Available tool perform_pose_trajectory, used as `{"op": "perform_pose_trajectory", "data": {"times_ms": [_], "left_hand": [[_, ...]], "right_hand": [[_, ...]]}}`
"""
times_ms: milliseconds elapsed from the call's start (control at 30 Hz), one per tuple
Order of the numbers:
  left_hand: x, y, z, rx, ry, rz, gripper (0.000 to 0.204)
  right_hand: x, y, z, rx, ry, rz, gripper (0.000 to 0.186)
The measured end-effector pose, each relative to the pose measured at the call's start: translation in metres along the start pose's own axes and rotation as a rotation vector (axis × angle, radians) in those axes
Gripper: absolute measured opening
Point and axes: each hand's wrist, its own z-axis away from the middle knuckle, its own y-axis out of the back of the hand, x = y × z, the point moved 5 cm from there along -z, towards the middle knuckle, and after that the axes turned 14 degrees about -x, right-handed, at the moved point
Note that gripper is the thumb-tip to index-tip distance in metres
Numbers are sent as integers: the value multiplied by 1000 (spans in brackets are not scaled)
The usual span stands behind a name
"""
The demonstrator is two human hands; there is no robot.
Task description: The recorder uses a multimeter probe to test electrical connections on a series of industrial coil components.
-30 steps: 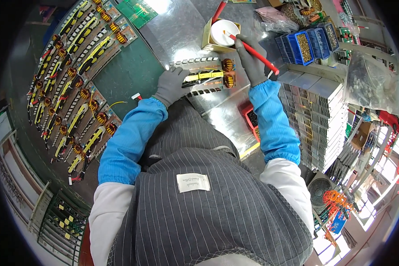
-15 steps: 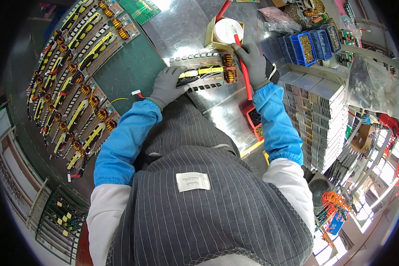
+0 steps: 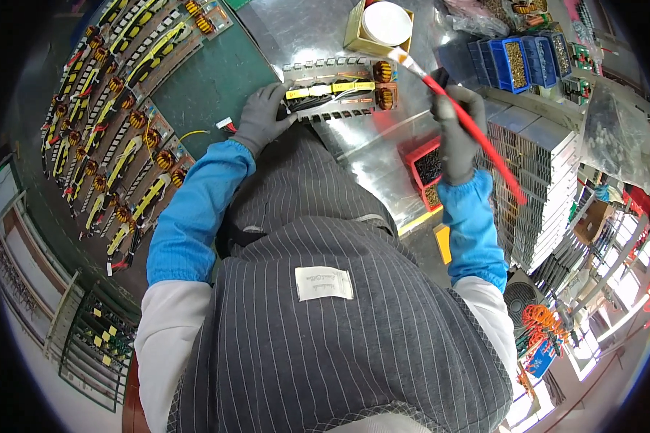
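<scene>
My gloved left hand (image 3: 260, 121) grips the left end of a long circuit board (image 3: 321, 74), with thumb and fingers closed on it. Yellow-wrapped black cables (image 3: 332, 89) run along its middle, and two copper-wound coils (image 3: 385, 72) stand at its right end. My gloved right hand (image 3: 458, 137) is closed round the red handle of a brush (image 3: 492, 153), held above the bench right of the board. Its pale tip points up and left, near a white round tub (image 3: 387, 24) in a yellowish box (image 3: 354, 37).
Many similar boards (image 3: 126, 155) lie in rows at left on a green surface (image 3: 217, 86). A red parts bin (image 3: 409, 160) sits beneath my right wrist. Blue bins (image 3: 504, 71) of small parts stand at upper right, above stacked metal pieces (image 3: 531, 173).
My right hand has moved right and toward me with the brush, its tip lifting away from the white tub. My left hand stays at the board's left end.
</scene>
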Motion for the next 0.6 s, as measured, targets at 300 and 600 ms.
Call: {"op": "perform_pose_trajectory", "data": {"times_ms": [300,600], "left_hand": [[-9,-8,-4,70,-15,-94,76],[-9,-14,-3,67,59,-126,79]], "right_hand": [[54,3,-6,-225,-436,-140,26],[115,-20,-37,-260,-585,-47,32]]}}
